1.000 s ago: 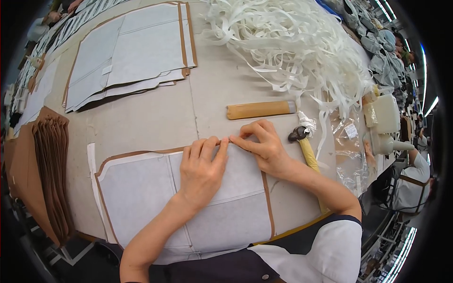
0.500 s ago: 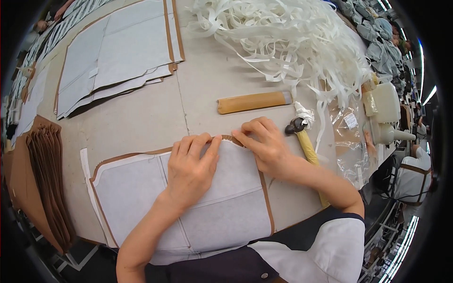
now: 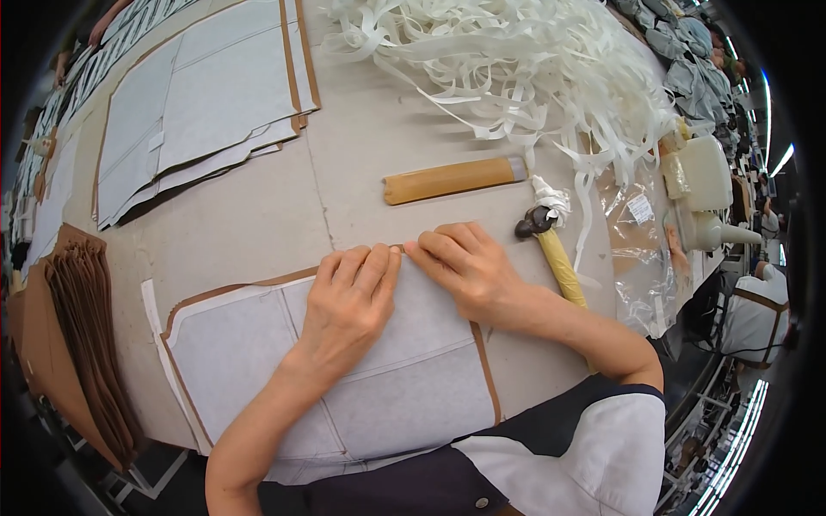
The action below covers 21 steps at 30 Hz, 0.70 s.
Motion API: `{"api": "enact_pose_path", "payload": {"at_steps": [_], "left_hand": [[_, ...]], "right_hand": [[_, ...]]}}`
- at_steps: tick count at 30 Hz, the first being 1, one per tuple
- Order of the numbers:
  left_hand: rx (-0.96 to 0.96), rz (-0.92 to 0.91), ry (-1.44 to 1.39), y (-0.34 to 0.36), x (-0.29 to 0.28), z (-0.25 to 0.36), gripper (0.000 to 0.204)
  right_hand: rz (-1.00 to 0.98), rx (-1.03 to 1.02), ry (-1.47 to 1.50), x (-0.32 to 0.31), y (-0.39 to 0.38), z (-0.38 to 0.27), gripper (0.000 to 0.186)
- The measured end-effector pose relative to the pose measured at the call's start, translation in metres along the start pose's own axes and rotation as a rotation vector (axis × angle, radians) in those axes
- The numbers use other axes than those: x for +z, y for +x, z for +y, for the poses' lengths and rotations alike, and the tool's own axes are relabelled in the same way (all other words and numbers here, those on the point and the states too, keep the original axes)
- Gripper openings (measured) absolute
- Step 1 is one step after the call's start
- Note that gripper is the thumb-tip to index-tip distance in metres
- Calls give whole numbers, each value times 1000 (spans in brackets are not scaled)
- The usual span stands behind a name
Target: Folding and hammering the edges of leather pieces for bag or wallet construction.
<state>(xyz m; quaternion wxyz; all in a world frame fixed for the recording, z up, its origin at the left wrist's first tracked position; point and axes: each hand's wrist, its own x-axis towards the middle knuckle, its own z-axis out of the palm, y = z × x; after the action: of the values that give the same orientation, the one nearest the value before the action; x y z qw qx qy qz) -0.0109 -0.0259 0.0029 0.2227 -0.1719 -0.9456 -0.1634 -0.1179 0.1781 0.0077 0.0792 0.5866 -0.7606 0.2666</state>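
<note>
A panel with a pale grey lining (image 3: 413,344) and a brown edge lies flat on the table in front of me. My left hand (image 3: 351,297) rests on its far edge, fingers together, thumb and index tip pressing the brown border. Right beside it, my right hand (image 3: 465,271) pinches the same border between thumb and fingers. The two sets of fingertips nearly meet there, covering that bit of edge. Right of my right hand lies a hammer (image 3: 551,245) with a dark head and a yellow-wrapped handle.
A tan-wrapped bar (image 3: 452,179) lies beyond my hands. White tape strips (image 3: 516,69) are heaped at the far right, near a white bottle (image 3: 705,175). More lined panels (image 3: 224,86) are stacked far left, and folded brown pieces (image 3: 82,335) stand at the near left.
My right hand has shifted slightly left along the border, toward my left fingertips. The brown edge that showed between the hands is now mostly covered. The view has shifted a little.
</note>
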Motion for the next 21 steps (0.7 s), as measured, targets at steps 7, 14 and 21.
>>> {"api": "enact_pose_path", "payload": {"at_steps": [7,14,21], "left_hand": [[-22,53,6,-9,3,6,49],[-75,57,-71,-13,-5,13,47],[-83,76,-67,-15,-5,13,46]], "right_hand": [[-1,-123,-127,8,5,-12,34],[85,225,210,6,0,-7,49],[70,13,12,12,9,-12,49]]}}
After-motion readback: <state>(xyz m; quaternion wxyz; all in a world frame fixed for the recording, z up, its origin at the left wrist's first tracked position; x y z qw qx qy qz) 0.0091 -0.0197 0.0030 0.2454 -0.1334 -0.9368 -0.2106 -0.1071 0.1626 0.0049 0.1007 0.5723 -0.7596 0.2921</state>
